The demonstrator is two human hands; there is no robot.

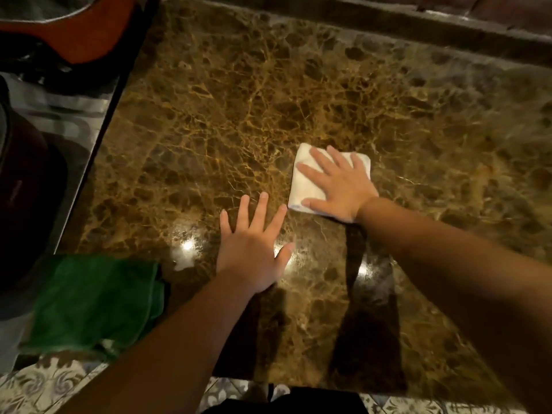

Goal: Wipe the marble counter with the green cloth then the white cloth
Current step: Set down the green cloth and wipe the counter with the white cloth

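The brown marble counter (239,100) fills most of the view. A folded white cloth (304,180) lies flat near its middle. My right hand (337,186) presses on the cloth with its fingers spread and straight. My left hand (254,243) rests flat on the bare marble just left of the cloth, fingers spread, holding nothing. The green cloth (95,303) lies crumpled at the counter's near left corner, apart from both hands.
A steel stove top (59,115) with a dark pot (24,180) borders the counter on the left. A red-brown pan (83,34) sits at the far left. A raised stone ledge (388,22) runs along the back. Patterned floor tiles (44,386) show below the front edge.
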